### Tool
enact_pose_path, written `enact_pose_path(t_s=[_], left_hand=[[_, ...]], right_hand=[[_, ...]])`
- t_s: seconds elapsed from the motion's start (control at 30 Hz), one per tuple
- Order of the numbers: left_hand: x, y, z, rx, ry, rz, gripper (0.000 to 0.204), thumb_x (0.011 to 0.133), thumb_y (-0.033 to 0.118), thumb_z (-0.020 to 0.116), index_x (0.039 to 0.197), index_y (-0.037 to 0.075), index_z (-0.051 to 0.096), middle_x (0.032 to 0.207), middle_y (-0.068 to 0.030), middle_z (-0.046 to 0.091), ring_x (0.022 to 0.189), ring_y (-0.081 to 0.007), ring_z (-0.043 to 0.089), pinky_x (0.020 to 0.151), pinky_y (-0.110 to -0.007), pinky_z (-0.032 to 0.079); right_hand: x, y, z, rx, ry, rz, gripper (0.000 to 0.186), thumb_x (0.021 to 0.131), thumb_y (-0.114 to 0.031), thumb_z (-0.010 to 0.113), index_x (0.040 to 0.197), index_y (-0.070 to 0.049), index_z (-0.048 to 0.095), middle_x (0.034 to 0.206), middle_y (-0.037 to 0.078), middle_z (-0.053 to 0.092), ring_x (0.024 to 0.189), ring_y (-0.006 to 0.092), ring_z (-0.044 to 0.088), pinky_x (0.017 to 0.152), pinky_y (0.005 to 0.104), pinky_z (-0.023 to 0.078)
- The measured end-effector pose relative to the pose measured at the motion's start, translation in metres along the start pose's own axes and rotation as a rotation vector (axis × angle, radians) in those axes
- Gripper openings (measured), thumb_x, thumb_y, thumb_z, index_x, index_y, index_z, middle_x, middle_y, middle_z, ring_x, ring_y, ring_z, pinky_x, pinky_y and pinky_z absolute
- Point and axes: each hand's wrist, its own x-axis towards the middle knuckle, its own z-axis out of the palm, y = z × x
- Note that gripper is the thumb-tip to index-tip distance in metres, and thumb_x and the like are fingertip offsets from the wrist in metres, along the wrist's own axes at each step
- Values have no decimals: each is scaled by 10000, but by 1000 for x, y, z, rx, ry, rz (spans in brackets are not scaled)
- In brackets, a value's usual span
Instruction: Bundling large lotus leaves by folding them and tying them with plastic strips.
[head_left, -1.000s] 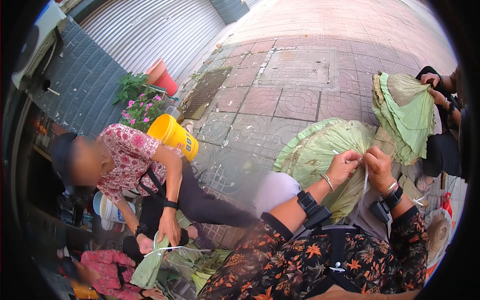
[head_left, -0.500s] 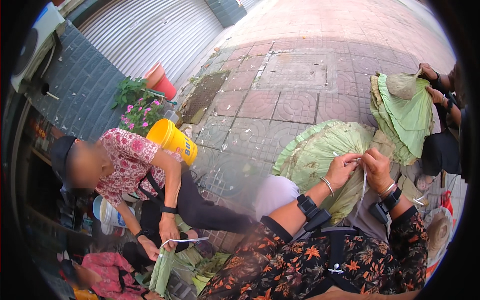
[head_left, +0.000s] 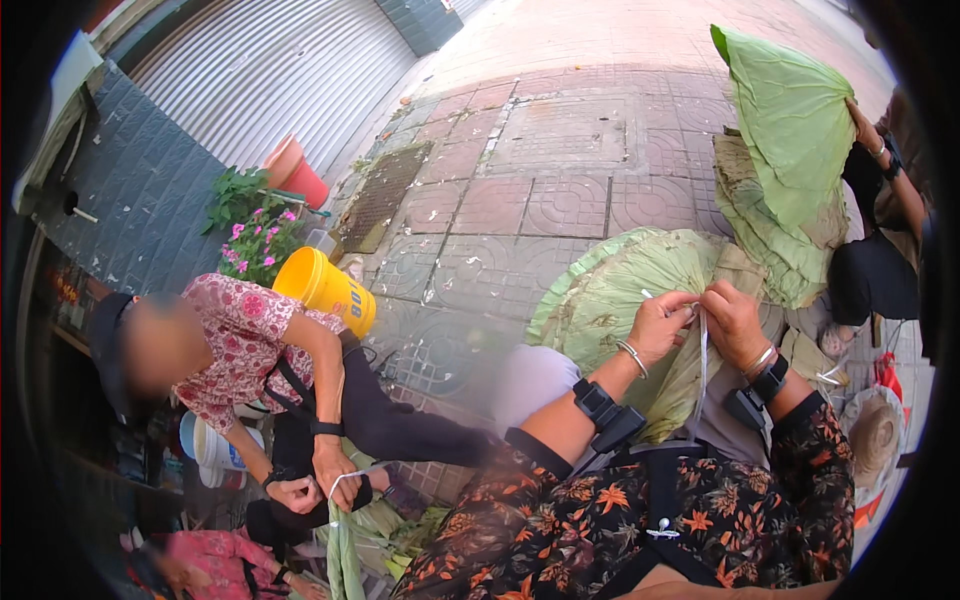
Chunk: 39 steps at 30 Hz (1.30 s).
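My left hand [head_left: 660,328] is closed in a pinch on a narrow white strip [head_left: 703,380], one end of which pokes up above its fingers. Close beside it, my right hand [head_left: 735,325] pinches the same strip, whose long tail hangs down between my wrists. Under and behind both hands lies a layered stack of large, round, pale green lotus leaves [head_left: 610,300], over my lap. A folded leaf [head_left: 672,400] hangs below my left hand. Whether the strip loops around the leaves is hidden by my fingers.
At right, a co-worker's hand [head_left: 868,130] lifts a big leaf [head_left: 790,120] over another stack [head_left: 785,240]. On the left, a person in a patterned shirt [head_left: 240,325] handles a tied leaf bundle [head_left: 343,555]. A yellow bucket [head_left: 310,285] and flowering plant [head_left: 260,245] stand beyond.
My hands have come slightly closer together, still pinching the strip. At right, the co-worker has raised a large leaf off the stack. The left-hand person's strip now curves down over the bundle.
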Motion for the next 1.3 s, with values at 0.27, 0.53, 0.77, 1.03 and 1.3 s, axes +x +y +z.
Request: enact_pose_path(t_s=[0.27,0.53,0.77,1.03,1.3], left_hand=[[4,11,-8,-45,45,-14,252,900,146,613,1142,78,616,835,-3,623,744,-135,643,553,-251,544],[10,6,-5,25,-9,-4,255,864,100,651,1116,60,634,790,4,610,749,-130,629,573,-280,573],[5,14,-4,-76,-19,-61,285,897,185,616,1116,2,613,860,-43,625,781,-140,617,608,-283,573],[7,10,-9,-41,-8,-40,256,919,197,580,1085,7,622,850,-44,624,778,-143,619,588,-283,563],[7,10,-5,-90,19,-66,210,918,214,578,970,17,632,847,-44,621,790,-136,607,614,-273,544]], right_hand=[[-5,18,16,30,23,81,105,773,-48,623,844,-67,549,783,110,522,684,321,584,565,388,464],[-11,29,13,265,33,200,126,802,-129,670,820,-66,562,761,91,528,660,286,555,586,353,444],[-12,27,5,390,-2,383,151,751,-110,721,800,-56,589,710,72,546,631,200,554,570,313,437],[-8,21,3,440,-28,425,140,746,-77,711,815,-46,593,713,60,548,625,160,549,574,290,449],[-9,23,5,446,-9,423,117,741,-49,680,817,-48,591,726,66,545,648,175,556,583,296,454]])
